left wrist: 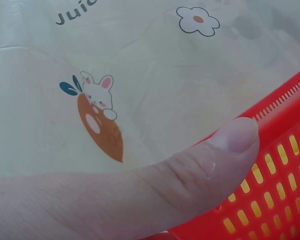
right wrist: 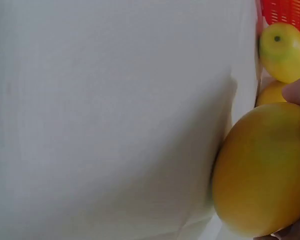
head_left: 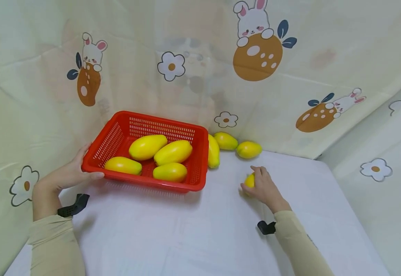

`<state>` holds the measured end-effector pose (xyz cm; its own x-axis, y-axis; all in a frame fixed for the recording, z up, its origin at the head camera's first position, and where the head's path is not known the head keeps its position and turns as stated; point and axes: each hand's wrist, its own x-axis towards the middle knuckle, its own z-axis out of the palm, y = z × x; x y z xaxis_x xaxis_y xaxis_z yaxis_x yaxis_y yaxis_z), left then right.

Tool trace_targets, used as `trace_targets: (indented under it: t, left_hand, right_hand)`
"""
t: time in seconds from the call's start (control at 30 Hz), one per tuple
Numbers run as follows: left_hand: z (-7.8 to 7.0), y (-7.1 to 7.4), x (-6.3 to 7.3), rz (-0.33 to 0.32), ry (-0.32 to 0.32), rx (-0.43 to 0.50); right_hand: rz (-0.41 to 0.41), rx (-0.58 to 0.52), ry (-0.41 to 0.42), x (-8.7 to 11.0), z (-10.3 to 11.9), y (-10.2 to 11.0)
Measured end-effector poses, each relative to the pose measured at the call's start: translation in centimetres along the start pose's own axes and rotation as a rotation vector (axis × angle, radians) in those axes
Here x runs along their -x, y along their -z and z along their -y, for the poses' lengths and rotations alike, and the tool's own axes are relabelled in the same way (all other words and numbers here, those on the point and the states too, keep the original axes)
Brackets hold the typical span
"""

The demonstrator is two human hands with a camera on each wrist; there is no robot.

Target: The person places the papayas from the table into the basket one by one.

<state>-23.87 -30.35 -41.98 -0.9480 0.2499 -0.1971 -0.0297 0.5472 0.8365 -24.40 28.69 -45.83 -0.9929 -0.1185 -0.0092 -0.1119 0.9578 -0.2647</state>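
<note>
Gripping a yellow fruit [head_left: 249, 181] between thumb and fingers of the right hand [head_left: 264, 188], inward from the desk's [head_left: 172, 234] far right corner. Mostly covered by that hand in the head view; cut off at the right in the right wrist view (hard to tell whether touching the desk). Seeing three loose fruits [head_left: 249, 150] near the far edge, with the leftmost partly hidden by a red basket [head_left: 200, 161]. Counting four fruits [head_left: 173, 152] inside. Holding the basket's left end with the left hand [head_left: 71, 174], with thumb over the rim, with fingers largely hidden. Behind, hanging past the far edge, printed with rabbits; cropping the lettering at the top of the left wrist view.
</note>
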Motion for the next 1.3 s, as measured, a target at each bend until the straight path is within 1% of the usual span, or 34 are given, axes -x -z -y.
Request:
trace_targets:
  t: [0.1,0.27,0.33,0.43,0.5,0.63,0.7,0.8,0.93,1.17,1.3]
  left_hand:
    - [-0.2,-0.3,-0.2,0.006,-0.009,0.002]
    - [-0.5,-0.6,-0.2,0.011,-0.002,-0.017]
    - [-0.5,-0.7,-0.2,0.015,-0.003,-0.029]
    - [-0.5,-0.9,-0.2,0.018,-0.005,-0.035]
    - [-0.6,-1.1,-0.1,0.009,-0.009,-0.033]
    - [-0.8,-1.1,0.0,0.001,-0.008,-0.029]
    - [-0.8,-0.9,-0.1,0.003,-0.007,-0.031]
    - [-0.6,-0.7,-0.1,0.014,-0.002,-0.041]
    - [-0.3,-0.6,0.1,0.006,-0.004,-0.044]
    - [-0.2,-0.6,0.2,0.003,-0.024,-0.037]
    - [-0.2,-0.8,0.4,0.007,0.000,-0.045]
  right_hand:
    - [0.041,-0.043,-0.041,0.2,-0.3,0.3]
    - [0.182,-0.082,-0.080,0.7,-0.4,1.7]
    - [0.235,-0.078,-0.093,1.0,-0.4,2.2]
    - [0.268,-0.059,-0.103,1.4,-0.6,2.5]
    - [0.243,-0.018,-0.089,1.5,-0.5,2.4]
    - [0.146,0.073,-0.067,1.4,-0.1,2.0]
    - [0.105,0.095,-0.073,1.2,0.1,1.8]
    - [0.070,0.088,-0.100,1.0,0.2,1.5]
    - [0.034,0.062,-0.119,1.0,0.2,0.8]
    - [-0.049,0.050,-0.056,1.4,0.4,0.0]
    - [-0.091,0.035,-0.064,2.0,0.5,-0.2]
